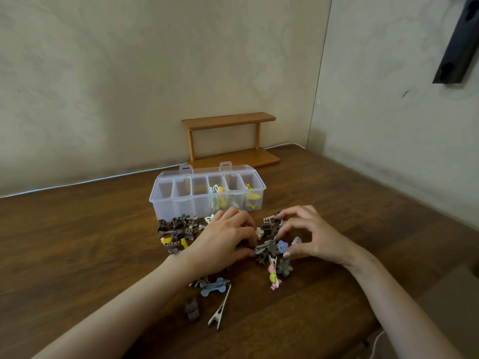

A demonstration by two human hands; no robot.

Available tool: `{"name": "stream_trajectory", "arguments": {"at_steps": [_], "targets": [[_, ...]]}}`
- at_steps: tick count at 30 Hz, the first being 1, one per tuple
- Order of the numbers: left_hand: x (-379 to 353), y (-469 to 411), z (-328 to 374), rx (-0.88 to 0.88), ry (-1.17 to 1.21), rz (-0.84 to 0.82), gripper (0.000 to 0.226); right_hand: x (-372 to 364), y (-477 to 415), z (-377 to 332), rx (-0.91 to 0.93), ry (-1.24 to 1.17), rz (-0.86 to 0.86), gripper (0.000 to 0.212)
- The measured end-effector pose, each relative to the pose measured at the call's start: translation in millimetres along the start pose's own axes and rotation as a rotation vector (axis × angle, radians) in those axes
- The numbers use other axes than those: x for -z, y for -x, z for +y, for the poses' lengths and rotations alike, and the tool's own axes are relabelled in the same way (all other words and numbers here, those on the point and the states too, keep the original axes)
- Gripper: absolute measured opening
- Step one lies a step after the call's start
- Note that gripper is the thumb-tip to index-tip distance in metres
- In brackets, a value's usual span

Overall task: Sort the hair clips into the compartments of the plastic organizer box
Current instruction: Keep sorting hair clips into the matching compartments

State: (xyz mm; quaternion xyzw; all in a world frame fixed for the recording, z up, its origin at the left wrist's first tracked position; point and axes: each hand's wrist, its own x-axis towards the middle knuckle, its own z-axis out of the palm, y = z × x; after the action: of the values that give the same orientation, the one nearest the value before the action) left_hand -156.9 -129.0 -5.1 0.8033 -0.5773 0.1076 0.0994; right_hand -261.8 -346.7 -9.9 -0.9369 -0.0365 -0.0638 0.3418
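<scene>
Organizer box [166, 206]: clear plastic, six compartments in a row, lid open behind; on desk [77, 242], long axis left to right. Coloured clips in fourth compartment from left, yellow in rightmost. Hair clips [178, 229]: mostly brown, heaped just before box. Left hand [223, 242] and right hand [311, 237] atop heap, fingers curved; grip of either impossible to tell. Wooden shelf [228, 120] behind box. Pale long clip [220, 312] nearest, lying near-left to far-right.

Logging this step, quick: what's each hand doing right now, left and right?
Left hand: fingers curled into the hair clips, grip cannot be told.
Right hand: arched over the same pile, touching clips, grip cannot be told.
</scene>
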Motion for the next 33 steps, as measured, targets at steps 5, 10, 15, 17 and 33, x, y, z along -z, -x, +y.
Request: {"name": "stream_trajectory", "arguments": {"at_steps": [5,10,15,17,33], "targets": [[-2.5,-2.0,2.2,-0.008,-0.012,0.008,0.032,-2.1,-1.7,-3.0,-0.018,0.049,-0.029,0.022],[-6.5,-2.6,4.1,-0.039,-0.019,0.070,0.022,-1.8,-1.5,-4.2,-0.039,0.001,0.003,0.019],[-3.4,-0.6,-0.2,-0.003,-0.001,0.105,0.036,0.3,-0.6,-6.9,-0.040,-0.076,0.105,0.017],[-2.1,0.0,-2.7,0.006,0.016,0.111,0.040,0.7,-0.2,-6.1,-0.038,-0.120,0.161,0.016],[-1.4,3.2,-15.8,0.186,0.118,0.062,0.027,6.3,-65.7,-40.7,0.092,-0.263,0.425,0.014]]}}
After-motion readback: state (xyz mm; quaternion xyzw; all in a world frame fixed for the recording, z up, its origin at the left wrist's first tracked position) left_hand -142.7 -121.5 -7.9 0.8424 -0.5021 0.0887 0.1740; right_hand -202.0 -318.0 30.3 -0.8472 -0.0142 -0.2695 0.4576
